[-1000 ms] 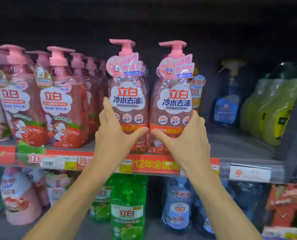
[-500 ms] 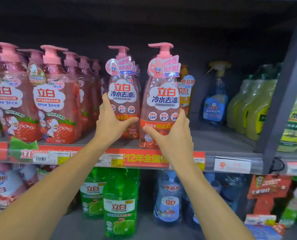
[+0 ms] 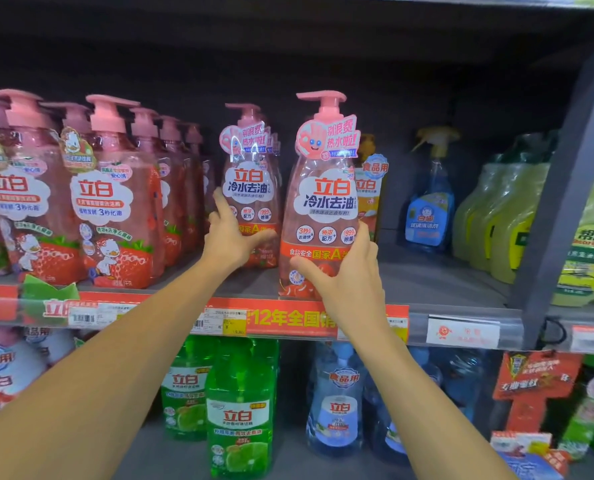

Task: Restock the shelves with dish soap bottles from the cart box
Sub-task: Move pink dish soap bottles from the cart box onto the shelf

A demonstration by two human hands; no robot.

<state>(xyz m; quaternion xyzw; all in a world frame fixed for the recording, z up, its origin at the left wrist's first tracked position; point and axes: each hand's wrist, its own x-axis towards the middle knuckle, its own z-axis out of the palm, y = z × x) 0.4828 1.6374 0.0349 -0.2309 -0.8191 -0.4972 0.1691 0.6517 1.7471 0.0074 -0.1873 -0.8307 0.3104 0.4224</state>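
Gripping the front pump bottle [image 3: 323, 216] at the shelf edge [image 3: 461, 317], the right hand [image 3: 344, 275] curled round its base; the left hand [image 3: 231, 237], fingers spread, pressed the rear bottle [image 3: 250, 188] set deeper on the shelf.

Front-facing labels were brightly, evenly lit; the shelf [image 3: 444, 282] recess behind fell into deep shadow. Glare streaked the plastic neck tags [image 3: 326, 138]. Edges bowed from wide-angle distortion. Overall detail was soft, slightly smeared.

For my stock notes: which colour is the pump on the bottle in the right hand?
Pink, on the pump in the head view.
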